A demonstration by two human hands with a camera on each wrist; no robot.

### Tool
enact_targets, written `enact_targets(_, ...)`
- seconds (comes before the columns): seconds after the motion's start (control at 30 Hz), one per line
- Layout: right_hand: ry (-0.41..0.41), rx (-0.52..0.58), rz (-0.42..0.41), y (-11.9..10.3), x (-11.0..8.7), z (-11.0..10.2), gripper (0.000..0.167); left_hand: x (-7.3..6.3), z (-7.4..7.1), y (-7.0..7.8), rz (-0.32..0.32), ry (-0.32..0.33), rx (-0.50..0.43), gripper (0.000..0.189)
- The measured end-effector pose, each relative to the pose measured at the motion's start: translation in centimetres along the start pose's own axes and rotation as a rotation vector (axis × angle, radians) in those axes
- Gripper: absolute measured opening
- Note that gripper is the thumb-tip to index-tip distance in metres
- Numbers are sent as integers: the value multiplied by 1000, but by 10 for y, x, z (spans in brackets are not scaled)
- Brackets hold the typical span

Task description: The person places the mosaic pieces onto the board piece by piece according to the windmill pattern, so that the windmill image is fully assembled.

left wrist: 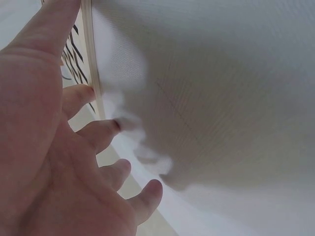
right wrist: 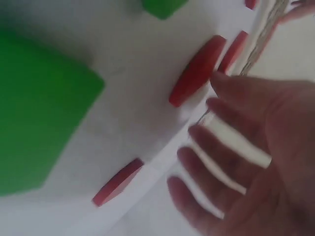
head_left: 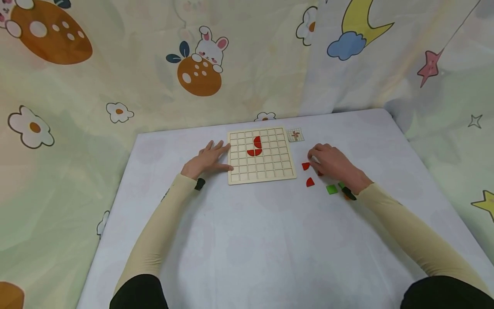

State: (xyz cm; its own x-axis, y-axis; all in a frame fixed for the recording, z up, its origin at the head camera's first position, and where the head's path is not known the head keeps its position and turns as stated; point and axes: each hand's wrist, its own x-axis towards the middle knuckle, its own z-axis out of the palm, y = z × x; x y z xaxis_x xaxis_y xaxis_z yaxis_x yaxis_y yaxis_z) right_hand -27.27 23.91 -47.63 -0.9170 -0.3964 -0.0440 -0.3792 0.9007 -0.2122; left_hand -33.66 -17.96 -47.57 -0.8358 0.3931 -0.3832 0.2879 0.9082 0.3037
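A pale wooden grid board lies toward the back of the table, with several red quarter-round pieces set near its middle. At the board's left edge rests my left hand, fingers spread, with thumb and forefinger at the rim. My right hand hovers low among loose pieces right of the board, its fingers loosely bent with nothing between them. In the right wrist view, the thumb tip overlaps the end of a red piece. Two more red pieces, one by the fingertips and one nearer me, lie beside this hand.
A small pattern card showing a red figure on a grid lies by the board's upper right corner. Near my right wrist are a green square piece and partly hidden green and orange pieces. A printed cloth hangs behind the white table.
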Motion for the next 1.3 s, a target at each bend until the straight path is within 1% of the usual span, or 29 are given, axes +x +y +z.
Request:
enact_targets(0.1,53,-24,54,-3,3,2,20,1,1,-1,-1,-1,-7,99)
enact_targets(0.17,49,-5,77,-7,4,2,23,2,1,-1,-3,-2,-5,100)
enact_targets(0.23,19,16,86,-12,5,1,25,2,1,-1,-5,-3,-5,100)
enact_targets(0.3,-16,36,77,-16,5,0,24,1,0,-1,-8,-3,-5,100)
enact_targets(0.37,-38,45,51,-19,6,-1,21,1,0,-1,-8,-4,-3,100)
enact_targets(0.43,-48,51,23,-20,6,-1,19,2,0,-2,-5,-6,0,100)
enact_targets(0.53,-49,51,-6,-19,7,-1,23,3,1,-4,-3,-7,10,100)
enact_targets(0.6,-49,51,-3,-19,8,0,26,4,2,-4,-2,-7,15,100)
enact_targets(0.7,-37,45,24,-18,8,1,28,5,2,-5,2,-4,9,100)
enact_targets(0.87,-24,40,47,-18,7,2,24,5,1,-5,6,-1,-1,101)
enact_targets(1.17,-67,63,29,-16,13,0,24,5,2,-5,-2,-6,-5,101)
enact_targets(1.3,-102,95,48,-15,18,-5,25,4,2,-5,2,-4,-7,101)
